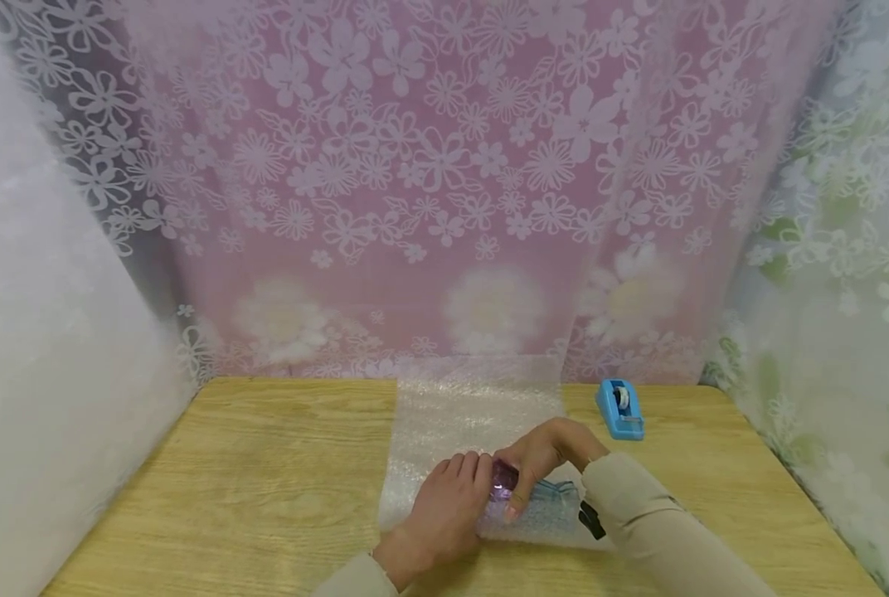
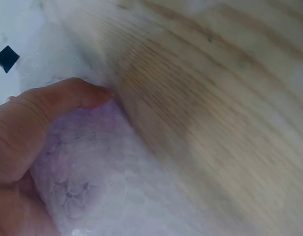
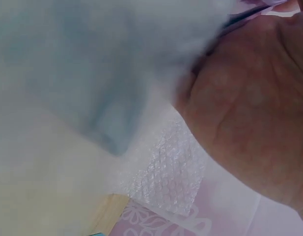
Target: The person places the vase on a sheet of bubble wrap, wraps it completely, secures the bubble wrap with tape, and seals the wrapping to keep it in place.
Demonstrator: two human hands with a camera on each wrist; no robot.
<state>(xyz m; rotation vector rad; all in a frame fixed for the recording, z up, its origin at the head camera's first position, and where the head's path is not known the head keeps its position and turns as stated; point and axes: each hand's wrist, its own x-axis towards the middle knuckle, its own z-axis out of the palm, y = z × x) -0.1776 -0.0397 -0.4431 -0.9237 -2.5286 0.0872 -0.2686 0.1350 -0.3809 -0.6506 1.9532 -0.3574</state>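
Note:
A sheet of clear bubble wrap lies over the table, its near end folded up around a shiny purple item whose kind I cannot tell. My left hand grips the wrapped bundle from the left. In the left wrist view, the thumb presses on bubble wrap, and purple shows through it. My right hand holds the purple item from above, thumb on the near side. Bluish material shows beside it under the wrap. A blurred blue-grey shape fills part of the right wrist view.
A blue tape dispenser stands on the wooden table, at the back right beyond the right hand. Floral curtains hang behind and at the sides. The wrap's far end reaches the table's back edge and rises against the curtain.

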